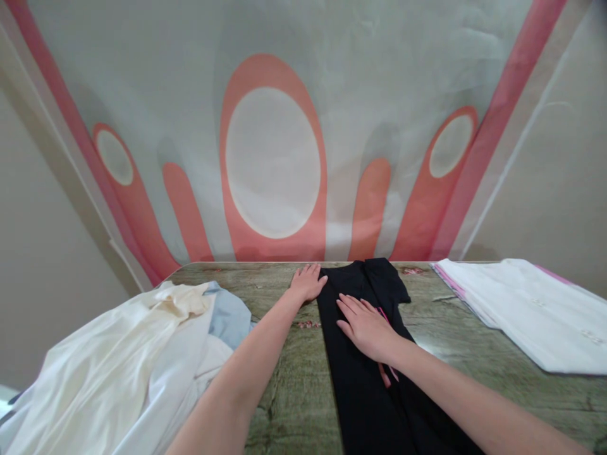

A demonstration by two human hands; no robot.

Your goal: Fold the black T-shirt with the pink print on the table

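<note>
A black garment (pixel 351 392), which looks like a short-sleeved top, lies lengthwise on the table in front of me. One side of it is folded inward, and a sleeve sticks out at the far right. My left hand (pixel 308 282) rests flat by its far left edge, fingers stretched out, thumb touching the cloth. My right hand (pixel 365 322) lies flat on the middle of the garment with the fingers extended. Part of a pink and reddish print shows beside and below the right hand; the rest of the print is covered.
A loose heap of cream, white and light blue clothes (pixel 109 354) lies at the left. To the right is a flat stack of folded garments (pixel 535 316), white on top with pink edges. The wood-patterned table (pixel 294 392) meets a wall with a pink and grey printed covering (pixel 190 76).
</note>
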